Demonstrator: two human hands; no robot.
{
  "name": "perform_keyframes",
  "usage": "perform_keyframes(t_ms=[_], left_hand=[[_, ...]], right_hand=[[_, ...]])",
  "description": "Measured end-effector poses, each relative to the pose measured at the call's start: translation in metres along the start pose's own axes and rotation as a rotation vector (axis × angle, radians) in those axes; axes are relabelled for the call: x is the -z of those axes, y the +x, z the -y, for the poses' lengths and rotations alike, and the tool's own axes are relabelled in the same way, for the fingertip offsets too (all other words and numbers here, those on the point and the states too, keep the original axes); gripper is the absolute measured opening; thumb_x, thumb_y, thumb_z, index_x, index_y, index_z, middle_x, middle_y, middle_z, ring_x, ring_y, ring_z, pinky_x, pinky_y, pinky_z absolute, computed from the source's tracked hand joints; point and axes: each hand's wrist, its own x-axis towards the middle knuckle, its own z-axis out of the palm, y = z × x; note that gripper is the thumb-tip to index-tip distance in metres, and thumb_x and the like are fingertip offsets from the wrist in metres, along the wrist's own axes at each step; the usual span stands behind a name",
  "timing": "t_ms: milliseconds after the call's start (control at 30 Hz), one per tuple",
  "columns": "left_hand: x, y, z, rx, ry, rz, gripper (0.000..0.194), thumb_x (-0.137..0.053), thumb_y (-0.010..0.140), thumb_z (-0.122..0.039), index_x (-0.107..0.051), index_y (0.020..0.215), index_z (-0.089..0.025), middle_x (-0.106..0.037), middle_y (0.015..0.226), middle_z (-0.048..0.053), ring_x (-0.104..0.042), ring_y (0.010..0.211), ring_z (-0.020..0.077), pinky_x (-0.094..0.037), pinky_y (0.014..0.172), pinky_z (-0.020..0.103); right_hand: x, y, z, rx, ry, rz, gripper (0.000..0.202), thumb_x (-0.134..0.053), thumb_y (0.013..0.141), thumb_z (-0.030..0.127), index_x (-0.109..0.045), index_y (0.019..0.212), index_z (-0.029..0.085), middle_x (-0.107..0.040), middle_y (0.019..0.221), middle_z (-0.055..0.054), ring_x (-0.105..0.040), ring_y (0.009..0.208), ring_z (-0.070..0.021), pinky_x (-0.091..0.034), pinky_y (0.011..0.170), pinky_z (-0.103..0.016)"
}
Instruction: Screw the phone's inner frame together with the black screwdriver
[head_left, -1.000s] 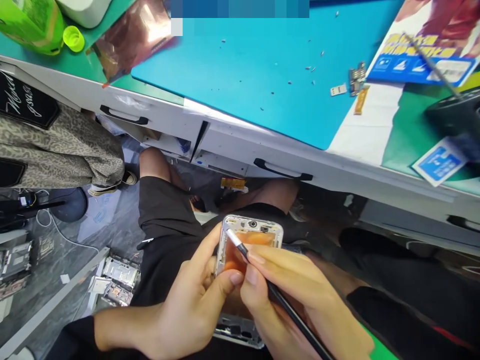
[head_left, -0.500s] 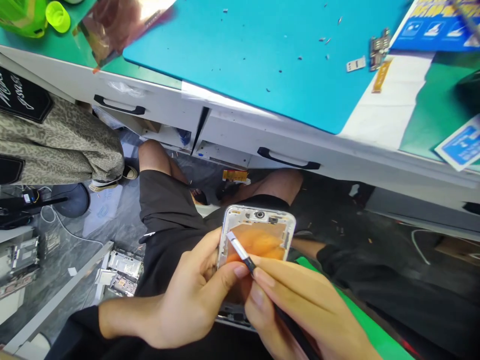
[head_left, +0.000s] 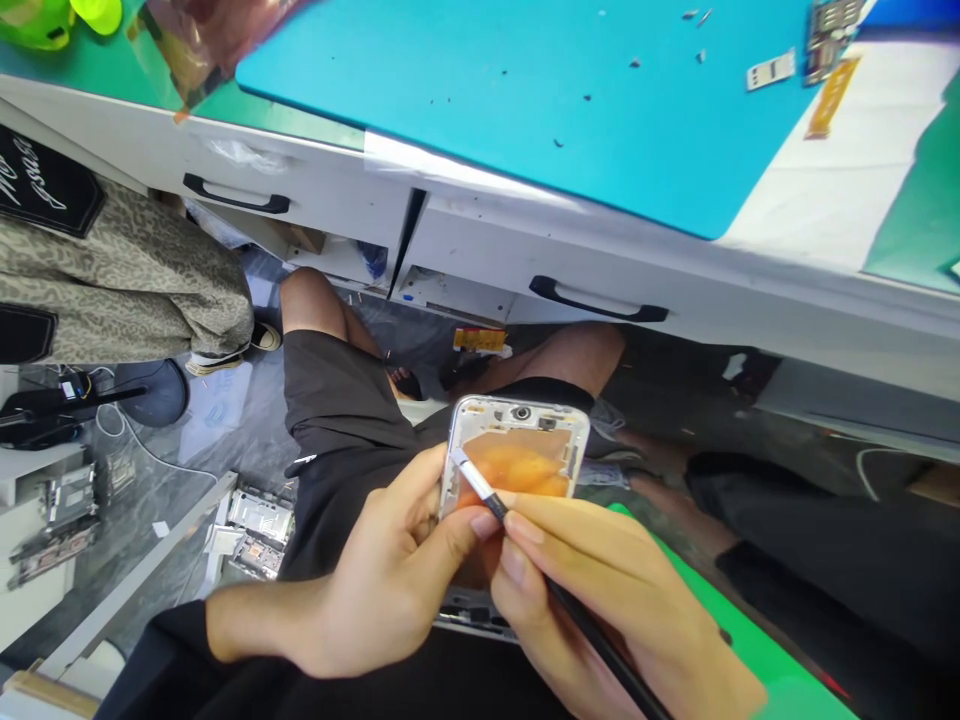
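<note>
I am looking at a phone frame [head_left: 517, 450] in the lower middle of the frame, held above the lap, below the edge of the workbench. It is a silver-white housing with an orange-copper sheet inside and a camera hole near its top edge. My left hand [head_left: 382, 590] is gripping it from the left side, fingers behind the left edge and the thumb lying across the front. My right hand [head_left: 600, 610] is closing around a thin black tool [head_left: 559, 600], pinching it like a pen. The light tip of the tool is touching the frame at its left inner edge, just beside my left thumb. The two hands are close together, thumb almost meeting fingers over the frame.

Under the hands black shorts [head_left: 330, 420] and bare knees are showing. Above, in the upper half of the frame, the white workbench front is running with two black drawer handles [head_left: 598, 300]. On top a blue work mat [head_left: 487, 70] is lying, with small screws scattered and a small circuit part [head_left: 829, 20] at the upper right. At the far left a patterned cloth [head_left: 127, 270] is hanging, and on the floor at lower left more phone frames [head_left: 255, 525] are lying.
</note>
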Motion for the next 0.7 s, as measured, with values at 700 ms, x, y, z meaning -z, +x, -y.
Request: perform_keyframes(t_ms=[700], left_hand=[[0.0076,0.0014,0.0083,0.038,0.013,-0.077,0.031,-0.069,0.107,-0.033,-0.07,0.135,-0.019,-0.08,0.12,0.007,-0.075,0.11,0.0223,-0.059,0.099,0.032]], right_hand=[[-0.0054,-0.0003,-0.0075,-0.019,0.035,0.066,0.03,-0.067,0.096,0.008,-0.072,0.122,0.021,-0.081,0.108,-0.007,-0.08,0.097,-0.0205,-0.07,0.086,-0.031]])
